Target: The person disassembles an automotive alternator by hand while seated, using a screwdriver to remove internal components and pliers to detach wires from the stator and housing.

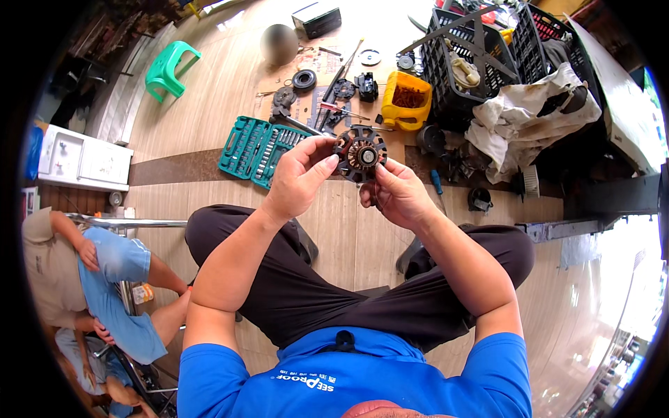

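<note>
Between my two hands is a round motor part (364, 156) with a black spoked frame and copper windings about a central hub. My left hand (298, 177) grips its left rim, thumb on the near side. My right hand (398, 194) pinches its lower right edge with thumb and fingers; some of those fingers are partly hidden. Just beyond my left hand lies an open green socket set case (240, 148) with rows of sockets. Past the motor part, a red-handled screwdriver (336, 109) rests on cardboard near a black ring-shaped pulley (304, 80) and other dark metal parts (283, 99).
A cut yellow jug (405, 101) with rusty-looking contents stands beside black crates (465, 63) and a stained cloth (519, 122). On the floor lie a blue-handled tool (436, 182) and a small black cup-shaped part (479, 200). At far left are a green stool (171, 70) and a seated person (104, 268).
</note>
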Available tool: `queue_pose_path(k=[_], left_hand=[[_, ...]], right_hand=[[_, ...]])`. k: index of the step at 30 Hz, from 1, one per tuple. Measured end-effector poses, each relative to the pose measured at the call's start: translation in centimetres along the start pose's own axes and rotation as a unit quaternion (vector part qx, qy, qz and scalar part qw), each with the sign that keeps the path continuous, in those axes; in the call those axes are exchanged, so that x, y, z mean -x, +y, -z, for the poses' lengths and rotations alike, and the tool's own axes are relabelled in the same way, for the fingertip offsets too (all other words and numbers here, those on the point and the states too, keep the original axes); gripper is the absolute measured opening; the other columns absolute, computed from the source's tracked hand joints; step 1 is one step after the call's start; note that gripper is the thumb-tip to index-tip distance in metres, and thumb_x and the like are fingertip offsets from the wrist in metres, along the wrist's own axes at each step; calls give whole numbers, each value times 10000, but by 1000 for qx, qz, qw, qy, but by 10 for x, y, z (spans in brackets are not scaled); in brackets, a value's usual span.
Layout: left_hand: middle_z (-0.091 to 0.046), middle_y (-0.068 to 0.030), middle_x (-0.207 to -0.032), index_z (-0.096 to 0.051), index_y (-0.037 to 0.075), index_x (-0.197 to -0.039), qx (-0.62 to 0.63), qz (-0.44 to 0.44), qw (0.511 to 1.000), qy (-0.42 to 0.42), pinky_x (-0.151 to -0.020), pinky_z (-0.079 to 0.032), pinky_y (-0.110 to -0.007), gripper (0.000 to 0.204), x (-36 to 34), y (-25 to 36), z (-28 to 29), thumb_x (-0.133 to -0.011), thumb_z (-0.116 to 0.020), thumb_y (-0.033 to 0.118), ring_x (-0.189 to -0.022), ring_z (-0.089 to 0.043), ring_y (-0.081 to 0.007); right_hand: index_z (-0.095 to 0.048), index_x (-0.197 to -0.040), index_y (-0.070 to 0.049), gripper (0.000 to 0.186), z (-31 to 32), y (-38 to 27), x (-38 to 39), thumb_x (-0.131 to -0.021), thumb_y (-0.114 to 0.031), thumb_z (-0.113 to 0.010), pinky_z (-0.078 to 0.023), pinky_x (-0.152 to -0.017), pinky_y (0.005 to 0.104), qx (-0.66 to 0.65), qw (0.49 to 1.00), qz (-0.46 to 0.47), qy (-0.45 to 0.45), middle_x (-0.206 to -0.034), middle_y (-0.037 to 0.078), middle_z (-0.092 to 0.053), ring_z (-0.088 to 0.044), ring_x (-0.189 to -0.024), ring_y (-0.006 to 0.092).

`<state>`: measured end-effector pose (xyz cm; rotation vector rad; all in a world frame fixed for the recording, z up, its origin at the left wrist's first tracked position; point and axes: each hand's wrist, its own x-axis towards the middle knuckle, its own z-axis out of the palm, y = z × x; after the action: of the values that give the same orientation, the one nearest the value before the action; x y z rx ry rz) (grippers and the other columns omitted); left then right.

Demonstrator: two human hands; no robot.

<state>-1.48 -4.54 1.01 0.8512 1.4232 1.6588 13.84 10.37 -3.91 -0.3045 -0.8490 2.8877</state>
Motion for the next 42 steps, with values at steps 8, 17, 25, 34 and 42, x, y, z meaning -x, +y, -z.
queue_pose_path(k=[8,17,25,34,42], left_hand=[[-636,-80,-1109,-535,-50,-1208,0,-3,1000,0,-911,-512,-282,243,-1,-5,2,-981,-510,31,-1007,-607,-118],[-637,-76,-1116,-535,-40,-1219,-14,-20,1000,0,-912,-502,-268,241,-2,-7,2,-986,-496,7,-1013,-606,-117],[-637,-80,-1119,-533,-43,-1231,-43,-28,999,5,-917,-501,-265,248,-3,-9,3,-990,-483,-9,-1018,-608,-123],[-636,-91,-1119,-527,-48,-1231,-33,-25,999,4,-910,-526,-285,245,-3,-8,2,-996,-482,3,-1013,-619,-137],[-631,-99,-1125,-520,-57,-1231,-4,0,1000,8,-907,-535,-293,246,-3,-7,1,-999,-482,17,-1004,-625,-141]], right_hand=[[-595,-1194,-56,264,1,3,0,-961,-176,-617,-511,-669,299,45,999,15,6,-855,60,-668,-646,-737,162],[-601,-1197,-54,267,-1,2,1,-945,-137,-634,-511,-678,290,65,997,32,8,-867,51,-663,-646,-740,155],[-620,-1170,-36,257,-7,1,2,-918,-77,-655,-524,-703,295,60,997,41,16,-899,53,-672,-651,-782,149],[-628,-1148,-32,236,-8,1,3,-921,-94,-656,-524,-703,291,97,994,50,27,-869,54,-673,-645,-757,140],[-613,-1173,-37,270,-2,2,2,-923,-126,-660,-517,-710,303,88,995,43,16,-918,46,-667,-642,-784,157]])
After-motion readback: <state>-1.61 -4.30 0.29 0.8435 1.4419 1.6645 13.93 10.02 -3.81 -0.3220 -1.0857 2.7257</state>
